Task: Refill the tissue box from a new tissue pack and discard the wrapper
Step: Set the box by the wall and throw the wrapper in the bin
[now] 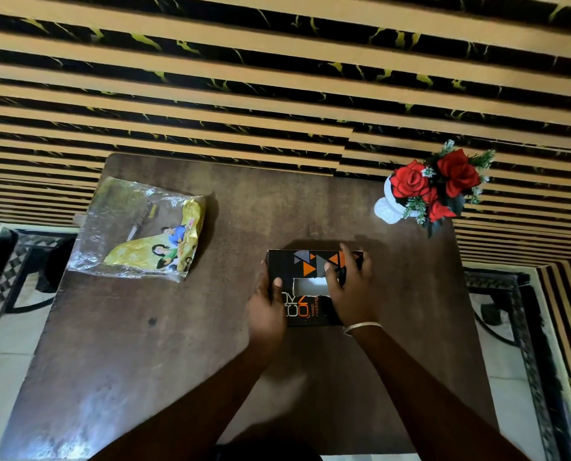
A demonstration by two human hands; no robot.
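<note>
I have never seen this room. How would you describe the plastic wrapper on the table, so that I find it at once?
Start from the brown wooden table against the striped wall. On its far left part, away from both hands and the black tissue box, lies the wrapper. It is the only flat, crinkled thing: clear plastic with a yellow printed part showing pictured people, unlike the white vase of red roses at the far right.

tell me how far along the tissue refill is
Looks done: the wrapper lies flat and emptied on the table. In hand: the left hand and right hand grip the tissue box, white showing in its slot. Left: discarding the wrapper.
</note>
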